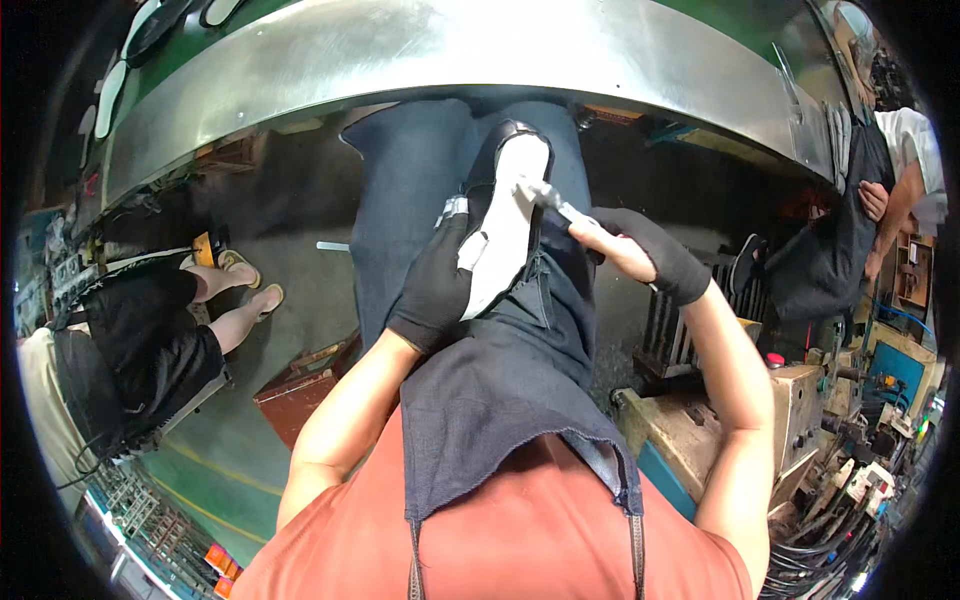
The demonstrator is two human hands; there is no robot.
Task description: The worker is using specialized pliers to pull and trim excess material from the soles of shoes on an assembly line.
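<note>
The left hand [432, 290], in a black glove, is closed around the side of a shoe [510, 235], its thumb lying on the pale sole; its other fingers are mostly hidden. The right hand [645, 252], gloved too, grips the handle of a brush [546, 196], whose whitish head points left, across the sole. Whether the bristles touch it is hard to make out. The shoe lies bottom up over the lap, its long axis running away from the wearer and leaning slightly right at the far end. That rounded, black-edged end points toward the metal bench [400, 60]; I cannot tell whether it is toe or heel. The near end is partly hidden by the left hand and the dark apron [500, 385]. Farther out, a seated person [140, 330] is cut off at the left.
</note>
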